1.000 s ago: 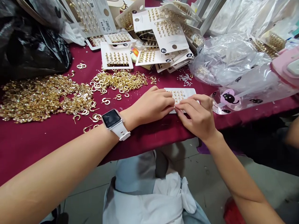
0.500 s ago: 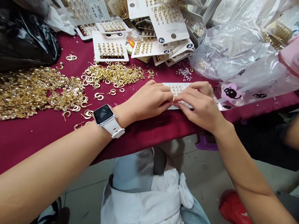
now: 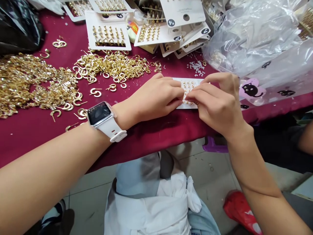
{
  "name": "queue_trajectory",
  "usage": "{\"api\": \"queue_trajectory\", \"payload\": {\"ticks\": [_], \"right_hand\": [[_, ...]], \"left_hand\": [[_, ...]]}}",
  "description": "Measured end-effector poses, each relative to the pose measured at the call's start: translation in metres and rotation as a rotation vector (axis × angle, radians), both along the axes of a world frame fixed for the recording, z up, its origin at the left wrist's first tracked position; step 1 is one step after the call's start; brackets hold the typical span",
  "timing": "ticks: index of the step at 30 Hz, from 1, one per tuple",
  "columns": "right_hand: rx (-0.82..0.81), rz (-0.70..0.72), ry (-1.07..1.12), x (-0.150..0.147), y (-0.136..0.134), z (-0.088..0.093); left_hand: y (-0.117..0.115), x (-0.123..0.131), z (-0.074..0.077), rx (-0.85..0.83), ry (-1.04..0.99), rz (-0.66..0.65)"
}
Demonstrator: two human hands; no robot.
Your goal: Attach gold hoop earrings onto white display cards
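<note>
A small white earring card (image 3: 181, 105) with rows of tiny gold studs lies on the maroon cloth. My left hand (image 3: 158, 96), with a white-strapped watch at the wrist, grips the card's left edge between curled fingers. Over the card's right half, my right hand (image 3: 217, 102) is closed, thumb and fingertips pinched together just above the studs. Whatever it pinches is too small to make out. Behind the card sits a little heap of clear earring backs (image 3: 197, 68). Left of it lies a pile of gold hoop earrings (image 3: 114, 65).
A bigger heap of gold earrings (image 3: 36, 81) covers the table's left, near a black plastic bag (image 3: 18, 27). Filled earring cards (image 3: 110, 44) are stacked at the back. Clear plastic bags (image 3: 251, 39) and a cat-print pouch (image 3: 274, 76) take up the right.
The camera view has shifted, so the table items sit higher. My right hand has lifted slightly and its knuckles have turned upward; my left hand keeps its place on the card.
</note>
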State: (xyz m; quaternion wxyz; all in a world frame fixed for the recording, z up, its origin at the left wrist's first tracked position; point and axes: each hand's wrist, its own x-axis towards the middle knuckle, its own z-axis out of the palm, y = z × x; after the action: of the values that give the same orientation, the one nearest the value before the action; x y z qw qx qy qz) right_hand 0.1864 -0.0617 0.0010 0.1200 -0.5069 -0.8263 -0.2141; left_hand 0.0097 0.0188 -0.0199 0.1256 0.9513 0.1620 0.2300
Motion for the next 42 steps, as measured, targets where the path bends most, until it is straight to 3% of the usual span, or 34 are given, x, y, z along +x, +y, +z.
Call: {"api": "queue_trajectory", "payload": {"ticks": [5, 12, 16, 23, 28, 33, 39, 42], "right_hand": [[-0.040, -0.025, -0.025, -0.005, -0.001, 0.004], [0.102, -0.043, -0.005, -0.007, 0.000, -0.004], [0.079, -0.056, -0.011, -0.006, 0.000, -0.005], [0.218, 0.068, -0.012, -0.004, 0.002, -0.007], [0.157, 0.023, -0.028, -0.006, 0.001, -0.008], [0.262, 0.045, -0.087, -0.008, 0.001, -0.010], [0.015, -0.058, -0.036, -0.009, -0.002, -0.002], [-0.048, -0.038, -0.025, -0.007, -0.003, 0.006]], "left_hand": [[0.000, 0.000, 0.000, 0.012, 0.006, 0.004], [0.000, 0.000, 0.002, 0.052, 0.045, 0.012], [-0.002, 0.000, 0.003, 0.044, 0.051, 0.025], [-0.002, 0.000, 0.003, 0.008, 0.051, 0.032], [-0.003, 0.000, 0.003, 0.018, 0.061, 0.040], [-0.001, 0.000, 0.002, 0.020, 0.025, 0.026], [-0.002, 0.000, 0.002, -0.015, 0.002, 0.031], [-0.002, 0.000, 0.002, -0.025, 0.002, 0.035]]}}
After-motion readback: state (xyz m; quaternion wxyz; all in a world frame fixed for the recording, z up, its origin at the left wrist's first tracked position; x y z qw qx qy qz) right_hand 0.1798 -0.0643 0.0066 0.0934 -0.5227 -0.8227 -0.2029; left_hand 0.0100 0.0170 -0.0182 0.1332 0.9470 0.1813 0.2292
